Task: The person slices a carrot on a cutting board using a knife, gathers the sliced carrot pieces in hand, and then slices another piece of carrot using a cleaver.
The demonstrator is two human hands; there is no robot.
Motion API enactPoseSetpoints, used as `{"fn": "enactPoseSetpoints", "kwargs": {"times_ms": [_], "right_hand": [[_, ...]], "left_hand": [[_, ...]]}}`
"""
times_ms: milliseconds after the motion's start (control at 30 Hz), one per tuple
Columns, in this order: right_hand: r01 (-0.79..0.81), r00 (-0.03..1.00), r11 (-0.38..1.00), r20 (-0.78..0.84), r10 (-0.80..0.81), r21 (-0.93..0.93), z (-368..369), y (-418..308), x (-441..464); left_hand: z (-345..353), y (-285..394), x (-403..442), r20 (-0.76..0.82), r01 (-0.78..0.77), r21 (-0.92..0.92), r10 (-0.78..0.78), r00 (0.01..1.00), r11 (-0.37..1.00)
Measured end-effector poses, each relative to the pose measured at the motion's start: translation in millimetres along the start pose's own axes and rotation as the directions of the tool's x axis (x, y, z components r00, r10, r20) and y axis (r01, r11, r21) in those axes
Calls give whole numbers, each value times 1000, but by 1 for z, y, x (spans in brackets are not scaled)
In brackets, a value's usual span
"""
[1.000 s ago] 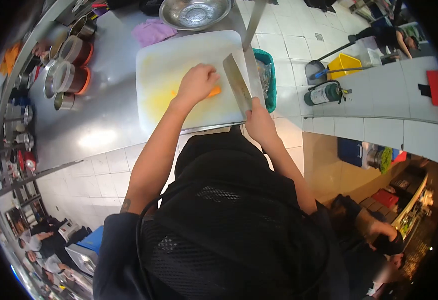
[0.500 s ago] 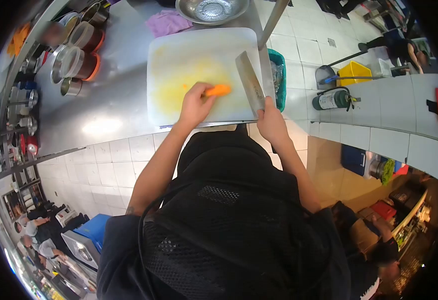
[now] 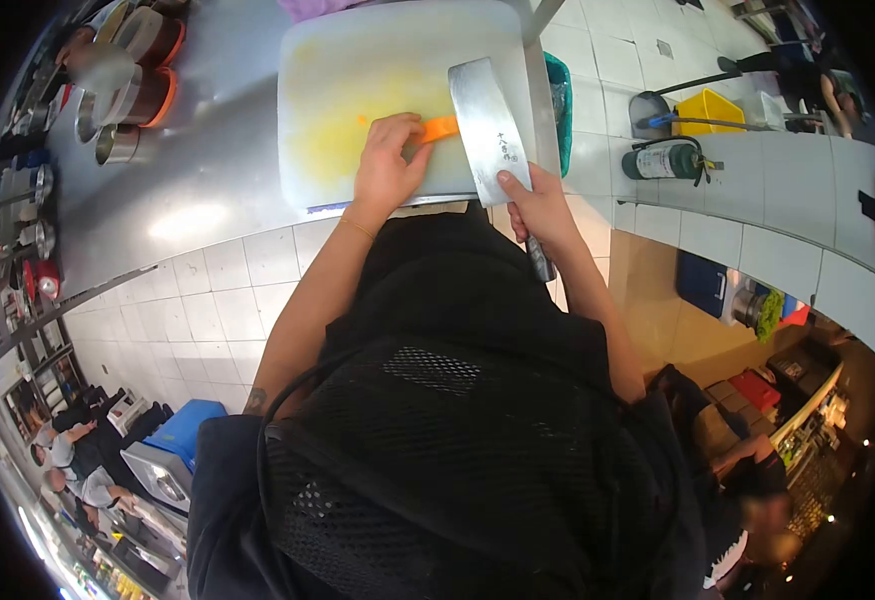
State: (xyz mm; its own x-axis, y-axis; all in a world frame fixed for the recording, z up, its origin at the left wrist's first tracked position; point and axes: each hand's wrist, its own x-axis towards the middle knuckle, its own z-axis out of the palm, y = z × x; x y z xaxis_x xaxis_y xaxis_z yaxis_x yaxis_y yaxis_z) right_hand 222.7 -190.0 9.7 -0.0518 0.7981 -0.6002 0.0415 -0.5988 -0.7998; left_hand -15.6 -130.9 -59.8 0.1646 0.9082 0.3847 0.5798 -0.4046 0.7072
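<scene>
On the white cutting board (image 3: 348,60), stained yellow in its middle, lies an orange carrot piece (image 3: 441,128). The fingers of my left hand (image 3: 395,158) are closed round its left end. A small orange scrap (image 3: 363,119) rests just above that hand. My right hand (image 3: 540,205) grips a cleaver (image 3: 486,125) by the handle, with the thumb on the blade. The blade's broad side, marked with dark characters, faces up toward me. It overlaps the carrot's right end from my viewpoint; whether they touch, I cannot tell.
Dark-filled clear tubs (image 3: 143,95) and a small metal cup (image 3: 118,145) stand left on the steel counter (image 3: 218,130). A purple cloth (image 3: 323,8) lies behind the board. Right of the counter is a green bin (image 3: 558,110); a fire extinguisher (image 3: 668,160) is farther right.
The cleaver has turned from nearly edge-on to show its broad side, and its blade has come left to the carrot's right end. My left hand still holds the carrot. The view has shifted.
</scene>
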Motion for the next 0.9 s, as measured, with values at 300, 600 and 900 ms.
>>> {"fn": "enactPoseSetpoints", "kwargs": {"times_ms": [300, 600, 900], "right_hand": [[-26, 1000, 998, -16, 26, -48, 7, 3, -4], [-26, 999, 999, -41, 24, -47, 6, 6, -8], [-27, 1000, 999, -1, 27, -34, 2, 13, -13]], "left_hand": [[1, 1, 4, 46, 69, -4, -69, 997, 998], [3, 1, 4, 36, 42, 21, -43, 998, 999], [2, 2, 5, 80, 61, 44, -64, 995, 997]]}}
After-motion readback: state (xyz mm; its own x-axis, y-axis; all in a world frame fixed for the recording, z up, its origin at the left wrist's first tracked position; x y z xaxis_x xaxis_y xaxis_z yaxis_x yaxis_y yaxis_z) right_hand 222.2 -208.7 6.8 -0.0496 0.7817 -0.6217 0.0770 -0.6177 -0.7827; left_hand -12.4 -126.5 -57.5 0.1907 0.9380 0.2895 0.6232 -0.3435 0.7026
